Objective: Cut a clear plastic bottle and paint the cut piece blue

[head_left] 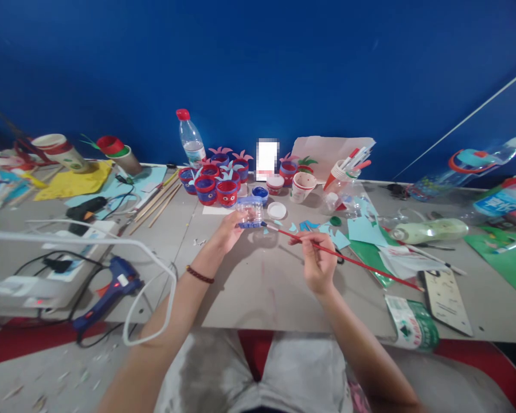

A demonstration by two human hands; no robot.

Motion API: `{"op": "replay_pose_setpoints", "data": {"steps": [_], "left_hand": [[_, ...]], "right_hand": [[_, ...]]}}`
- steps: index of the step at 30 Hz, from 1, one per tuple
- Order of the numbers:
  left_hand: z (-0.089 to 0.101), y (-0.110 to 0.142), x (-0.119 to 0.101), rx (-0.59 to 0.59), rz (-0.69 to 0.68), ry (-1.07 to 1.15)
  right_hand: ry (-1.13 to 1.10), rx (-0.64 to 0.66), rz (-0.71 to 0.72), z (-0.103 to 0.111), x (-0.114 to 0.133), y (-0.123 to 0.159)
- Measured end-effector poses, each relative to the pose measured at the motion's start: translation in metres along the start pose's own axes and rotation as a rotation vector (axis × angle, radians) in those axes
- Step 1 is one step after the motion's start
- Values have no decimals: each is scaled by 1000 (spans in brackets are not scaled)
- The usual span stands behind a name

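My left hand (230, 230) is closed on a clear plastic cup (253, 210), which looks like a cut bottle piece with blue paint along its edges. In my right hand (316, 257) is a long red paintbrush (352, 261), pinched between the fingers. Its dark bristles touch the blue band on the near edge of the cup. Just beyond the cup stand an open jar of blue paint (260, 194) and a white lid (277, 210). Several red and blue painted cups (227, 193) with paper leaves are grouped behind my left hand.
Left lie a blue glue gun (116, 289), a white power strip (69, 275) with looping cables and wooden sticks (157, 201). A water bottle (192, 140) stands near the blue wall. To the right are a paper cup (303, 187), a pen cup (339, 176), paper scraps and plastic bottles (430, 231).
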State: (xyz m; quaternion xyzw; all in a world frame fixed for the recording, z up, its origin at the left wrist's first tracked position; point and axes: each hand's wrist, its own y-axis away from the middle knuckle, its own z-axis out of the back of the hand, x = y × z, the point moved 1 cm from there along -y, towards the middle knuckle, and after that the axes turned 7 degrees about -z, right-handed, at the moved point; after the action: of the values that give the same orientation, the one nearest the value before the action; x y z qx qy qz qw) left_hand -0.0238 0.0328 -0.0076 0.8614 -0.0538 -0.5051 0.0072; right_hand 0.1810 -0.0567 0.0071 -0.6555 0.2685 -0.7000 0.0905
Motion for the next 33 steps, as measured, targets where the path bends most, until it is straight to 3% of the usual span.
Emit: {"op": "replay_pose_setpoints", "data": {"steps": [13,24,33], "left_hand": [[-1,-1,1,-38,-13,-3],[2,-2,4,-13,3,31],[1,1,0,-5,25,81]], "right_hand": [[128,141,93,4,-9,8],[112,119,143,3,-8,6],[166,63,238,1,9,2]]}}
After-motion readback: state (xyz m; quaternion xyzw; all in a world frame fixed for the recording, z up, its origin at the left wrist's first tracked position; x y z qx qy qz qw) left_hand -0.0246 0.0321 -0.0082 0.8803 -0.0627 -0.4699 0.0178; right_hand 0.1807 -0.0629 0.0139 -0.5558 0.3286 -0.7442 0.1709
